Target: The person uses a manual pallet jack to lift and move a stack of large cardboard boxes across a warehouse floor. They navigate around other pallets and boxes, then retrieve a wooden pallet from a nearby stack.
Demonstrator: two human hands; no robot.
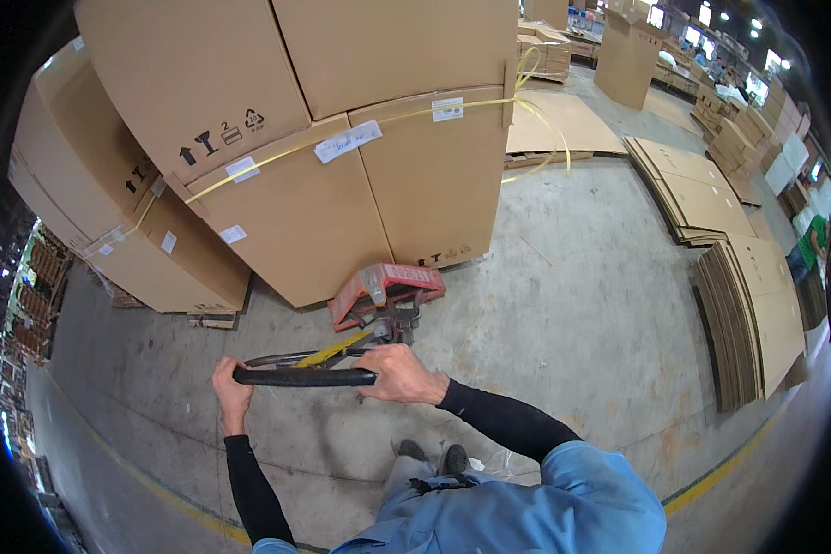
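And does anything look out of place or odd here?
Yes: loose yellow strap ends curl out beyond the carton stack rather than lying flat; a pale scrap litters the floor beside the right shoe.

The pallet jack's handle bar [305, 378] is hanging before the person's shoes [414, 451], with the pallet jack [385, 286] standing beyond it at the foot of the strapped carton stack [291, 226]. A second carton stack [171, 268] is standing just left of that one. Cardboard sheets [568, 125] are lying to its right; farther right, two flattened-carton piles [768, 300] are resting on the floor [582, 295], one behind the other. A floor line [722, 470] is running behind the shoes.
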